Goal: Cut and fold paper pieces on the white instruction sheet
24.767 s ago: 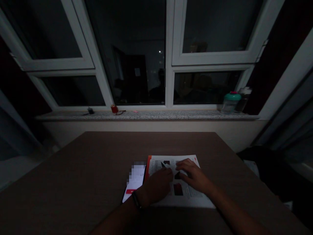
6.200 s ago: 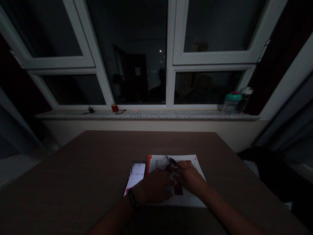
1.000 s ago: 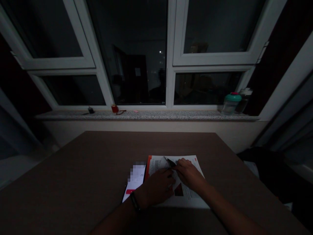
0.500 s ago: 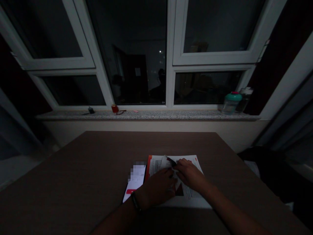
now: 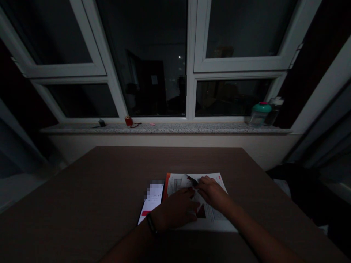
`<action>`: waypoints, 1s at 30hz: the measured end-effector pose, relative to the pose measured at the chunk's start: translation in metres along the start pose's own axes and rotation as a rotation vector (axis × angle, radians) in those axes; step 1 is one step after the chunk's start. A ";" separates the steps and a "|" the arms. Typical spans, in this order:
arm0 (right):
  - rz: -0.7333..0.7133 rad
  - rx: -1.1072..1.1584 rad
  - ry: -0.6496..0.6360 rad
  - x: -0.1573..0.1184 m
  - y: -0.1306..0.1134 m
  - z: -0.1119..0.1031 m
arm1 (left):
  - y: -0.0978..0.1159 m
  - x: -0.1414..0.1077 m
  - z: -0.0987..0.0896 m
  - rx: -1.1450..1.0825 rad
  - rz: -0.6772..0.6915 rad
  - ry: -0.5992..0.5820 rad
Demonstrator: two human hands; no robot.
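A piece of folded paper [image 5: 185, 181], white with dark and red print, is held between my two hands over a printed booklet [image 5: 219, 219] on the table. My left hand [image 5: 178, 209] is bent around the paper's near left part, its fingers partly closed and in shadow. Close beside it, my right hand [image 5: 210, 190] pinches the paper's right side near a dark strip. Fingertips of the two hands almost meet. The hands hide the middle of the paper and much of the booklet.
Left of the booklet lies a phone [image 5: 150, 202] with a lit screen, close to my left wrist. The brown table [image 5: 123, 164] reaches toward a stone windowsill [image 5: 170, 128]. On the sill stand a green-lidded bottle [image 5: 260, 114], a clear bottle [image 5: 275, 109] and a small red object [image 5: 128, 121].
My left fingers have shifted slightly over the paper, and its red part below them shows differently. My right hand stays almost in place. The phone's screen digits have changed.
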State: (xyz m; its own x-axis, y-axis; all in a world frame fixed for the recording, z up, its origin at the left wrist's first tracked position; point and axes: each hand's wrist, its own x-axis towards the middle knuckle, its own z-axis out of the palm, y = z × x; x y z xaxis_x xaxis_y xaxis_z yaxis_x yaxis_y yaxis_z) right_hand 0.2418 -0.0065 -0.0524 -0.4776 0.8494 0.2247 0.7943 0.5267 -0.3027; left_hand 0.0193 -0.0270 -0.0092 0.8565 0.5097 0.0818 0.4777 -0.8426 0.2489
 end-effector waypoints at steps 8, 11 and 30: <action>-0.015 0.005 -0.021 -0.003 -0.003 -0.004 | -0.001 0.001 0.007 -0.011 0.006 0.058; -0.007 0.010 -0.029 -0.009 -0.007 -0.006 | 0.000 0.001 0.010 -0.019 -0.008 0.071; -0.023 -0.051 -0.035 -0.021 -0.023 -0.016 | 0.004 0.001 0.004 0.001 -0.006 0.032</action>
State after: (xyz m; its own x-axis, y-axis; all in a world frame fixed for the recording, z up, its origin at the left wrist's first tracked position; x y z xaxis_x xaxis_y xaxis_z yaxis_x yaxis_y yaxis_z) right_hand 0.2393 -0.0370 -0.0349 -0.5077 0.8384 0.1981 0.8008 0.5441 -0.2505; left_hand 0.0225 -0.0309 -0.0116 0.8470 0.5200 0.1109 0.4830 -0.8397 0.2480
